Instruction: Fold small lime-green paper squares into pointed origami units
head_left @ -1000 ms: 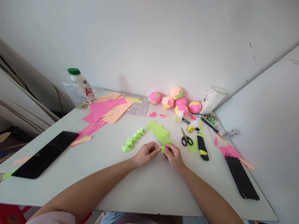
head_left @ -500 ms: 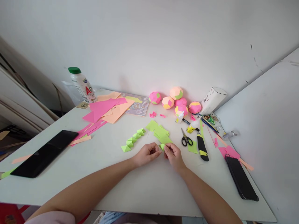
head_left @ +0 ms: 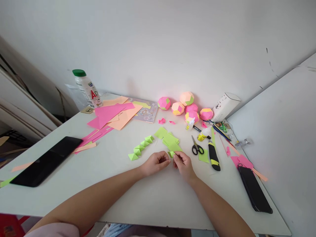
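My left hand (head_left: 155, 163) and my right hand (head_left: 183, 164) meet at the middle of the white table (head_left: 138, 200), both pinched on a small folded green paper piece (head_left: 171, 154). Just beyond the fingers lies a stack of green paper squares (head_left: 169, 138). A row of folded green triangular units (head_left: 141, 147) runs to the left of it.
Scissors (head_left: 197, 146), a yellow-black utility knife (head_left: 214, 156), a glue bottle (head_left: 203, 134) and pens lie to the right. Several paper balls (head_left: 186, 107) sit by the wall. Pink and orange sheets (head_left: 113, 116), a bottle (head_left: 87, 88), a dark tablet (head_left: 46, 160) and a phone (head_left: 254, 188) surround the area.
Both hands stay together on the green piece, with only slight finger movement. The view has shifted a little.
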### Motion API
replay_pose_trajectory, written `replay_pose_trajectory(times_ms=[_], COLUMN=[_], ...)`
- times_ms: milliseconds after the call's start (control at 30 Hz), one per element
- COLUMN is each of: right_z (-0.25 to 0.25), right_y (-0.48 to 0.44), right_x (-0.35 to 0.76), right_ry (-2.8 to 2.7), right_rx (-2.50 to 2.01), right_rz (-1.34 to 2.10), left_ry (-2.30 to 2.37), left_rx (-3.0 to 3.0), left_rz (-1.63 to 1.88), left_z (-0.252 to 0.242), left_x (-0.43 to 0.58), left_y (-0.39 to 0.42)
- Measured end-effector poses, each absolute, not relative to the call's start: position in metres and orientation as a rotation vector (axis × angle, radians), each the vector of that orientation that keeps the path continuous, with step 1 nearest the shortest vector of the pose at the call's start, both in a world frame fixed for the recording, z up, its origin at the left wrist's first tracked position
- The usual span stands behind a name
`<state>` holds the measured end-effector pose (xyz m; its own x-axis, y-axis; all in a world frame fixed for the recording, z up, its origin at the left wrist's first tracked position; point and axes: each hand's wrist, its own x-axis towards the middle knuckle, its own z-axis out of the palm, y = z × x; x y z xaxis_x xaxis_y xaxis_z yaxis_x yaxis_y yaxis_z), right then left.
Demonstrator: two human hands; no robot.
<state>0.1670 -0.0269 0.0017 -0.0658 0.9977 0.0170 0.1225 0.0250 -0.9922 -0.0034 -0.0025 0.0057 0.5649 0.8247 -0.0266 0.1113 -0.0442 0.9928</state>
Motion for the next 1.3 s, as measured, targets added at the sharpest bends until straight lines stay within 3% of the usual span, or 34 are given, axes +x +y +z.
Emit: replay_pose_trajectory(times_ms=[367,567,900,1100,1200,1300], right_z=[0.002,0.006,0.027,0.057,0.056,0.046], right_y=[-0.026,-0.026,-0.029,-0.028,-0.015,0.002], right_x=[0.169,0.169,0.167,0.109,0.079,0.06], right_ry=[-1.435,-1.62,-1.758,-2.042,-2.13,-2.201], right_rx=[-1.239,-1.209,-1.182,-0.96,-0.931,-1.063], right_rz=[1.139,0.953,0.48,0.609,0.661,0.74], left_ry=[0.822,0.821,0.695,0.837,1.194,1.147], left_rx=[1.549,1.615,2.312,2.117,1.826,1.641], left_rz=[0.721,0.731,0.71,0.8,0.857,0.804], left_z=[0.004,0.003,0.0,0.011,0.028,0.04], left_x=[-0.003,-0.002,-0.002,0.032,0.056,0.057], left_y=[-0.002,-0.002,-0.008,-0.013,-0.011,-0.002])
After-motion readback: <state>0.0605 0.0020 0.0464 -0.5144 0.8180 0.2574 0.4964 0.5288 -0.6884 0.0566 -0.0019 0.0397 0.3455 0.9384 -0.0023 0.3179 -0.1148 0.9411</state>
